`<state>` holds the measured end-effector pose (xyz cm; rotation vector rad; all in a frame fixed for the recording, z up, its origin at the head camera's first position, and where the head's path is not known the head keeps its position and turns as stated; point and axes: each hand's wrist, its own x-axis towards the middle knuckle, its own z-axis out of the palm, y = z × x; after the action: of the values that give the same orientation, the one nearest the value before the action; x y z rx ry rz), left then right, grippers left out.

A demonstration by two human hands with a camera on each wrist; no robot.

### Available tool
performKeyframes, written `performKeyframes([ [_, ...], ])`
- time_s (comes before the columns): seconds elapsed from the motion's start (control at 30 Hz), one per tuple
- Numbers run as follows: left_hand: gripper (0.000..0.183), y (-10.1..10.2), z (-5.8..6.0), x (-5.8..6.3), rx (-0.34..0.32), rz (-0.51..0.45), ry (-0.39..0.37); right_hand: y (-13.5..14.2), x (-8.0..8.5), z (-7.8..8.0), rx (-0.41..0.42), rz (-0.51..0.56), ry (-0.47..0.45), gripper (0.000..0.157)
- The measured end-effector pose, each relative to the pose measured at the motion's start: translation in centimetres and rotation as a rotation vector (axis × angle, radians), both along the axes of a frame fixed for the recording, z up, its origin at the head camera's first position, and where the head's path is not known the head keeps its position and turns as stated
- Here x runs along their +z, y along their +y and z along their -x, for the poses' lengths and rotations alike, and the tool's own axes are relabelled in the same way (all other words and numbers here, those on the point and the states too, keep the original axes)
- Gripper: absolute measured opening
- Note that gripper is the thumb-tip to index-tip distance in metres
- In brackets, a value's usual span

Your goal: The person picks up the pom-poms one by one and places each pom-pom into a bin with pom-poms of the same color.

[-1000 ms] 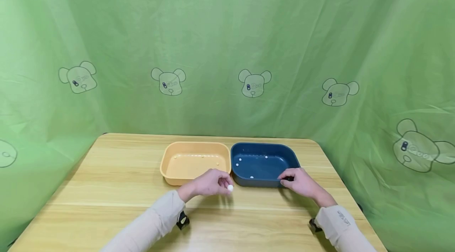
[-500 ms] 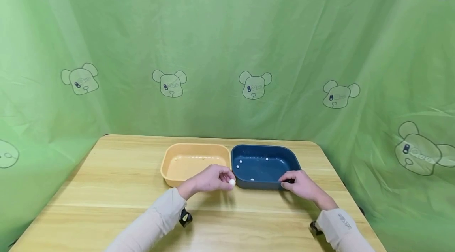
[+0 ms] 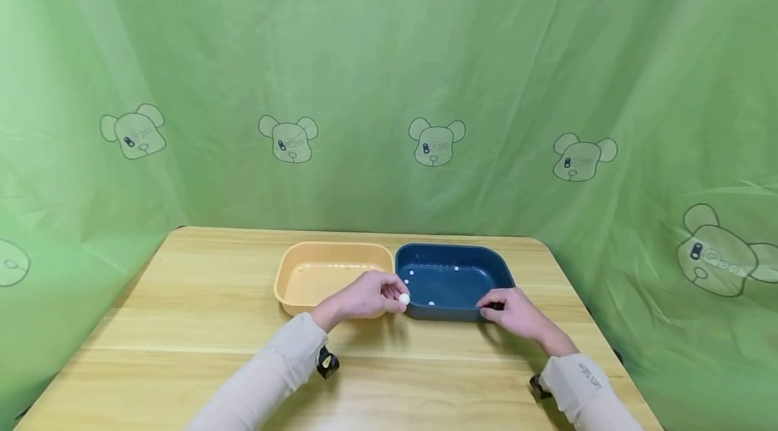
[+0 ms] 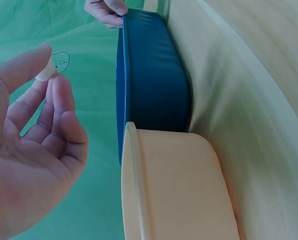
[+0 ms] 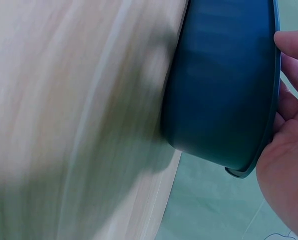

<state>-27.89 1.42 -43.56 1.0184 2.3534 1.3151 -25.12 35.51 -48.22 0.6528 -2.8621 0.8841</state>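
Observation:
My left hand [image 3: 367,294] pinches a small white ball [image 3: 404,298] between thumb and fingertips, near where the two basins meet at the front. The left wrist view shows the ball [image 4: 46,71] partly covered by the thumb, higher than the basin rims. A dark blue basin [image 3: 446,314] stands beside a pale orange basin [image 3: 295,310], their sides touching or nearly so. At the blue basin's near right corner, my right hand [image 3: 515,313] holds the rim. In the right wrist view the thumb lies on the rim, the fingers curl behind it.
Several smaller white balls [image 3: 456,269] lie scattered in the blue basin. Others, such as a white ball [image 3: 300,269], are in the orange one. Both basins stand toward the back of the wooden table [image 3: 182,323]. A green curtain [image 3: 358,194] hangs behind and at the sides.
My left hand has moved slightly right and away from me with the ball, toward the blue basin's near left corner. My right hand has stayed on the rim.

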Motion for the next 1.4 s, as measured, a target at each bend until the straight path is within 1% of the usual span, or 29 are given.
performKeyframes([
  [0.23, 0.014, 0.9, 0.5, -0.1, 0.046, -0.026, -0.04, 0.2, -0.1, -0.3, -0.003, 0.006, -0.001, 0.01],
  [0.37, 0.016, 1.4, 1.0, -0.1, 0.087, -0.037, -0.044, 0.3, -0.1, -0.3, -0.004, 0.014, 0.004, 0.01],
  [0.47, 0.017, 1.8, 1.4, 0.0, 0.104, -0.032, -0.044, 0.3, -0.2, -0.3, -0.005, 0.009, 0.004, 0.01],
  [0.73, 0.016, 3.4, 2.2, 0.5, 0.109, -0.022, -0.046, 0.1, 0.0, -0.3, -0.004, 0.011, 0.001, 0.01],
  [0.93, 0.014, 4.8, 2.9, 0.5, 0.088, 0.027, -0.003, -0.1, 0.2, -0.3, 0.01, 0.012, 0.002, 0.01],
  [1.03, 0.013, 5.5, 3.0, 0.5, 0.075, 0.045, 0.006, -0.2, 0.3, -0.3, 0.013, 0.01, 0.005, 0.01],
  [1.13, 0.012, 6.1, 3.2, 0.2, 0.071, 0.051, -0.012, -0.2, 0.4, -0.3, 0.015, 0.006, 0.007, 0.01],
  [1.23, 0.012, 6.6, 3.4, -0.2, 0.081, 0.061, -0.026, -0.3, 0.5, -0.3, 0.016, 0.008, 0.006, 0.01],
  [1.4, 0.011, 6.9, 3.8, -0.9, 0.095, 0.074, -0.035, -0.2, 0.4, -0.2, 0.013, 0.005, 0.002, 0.01],
])
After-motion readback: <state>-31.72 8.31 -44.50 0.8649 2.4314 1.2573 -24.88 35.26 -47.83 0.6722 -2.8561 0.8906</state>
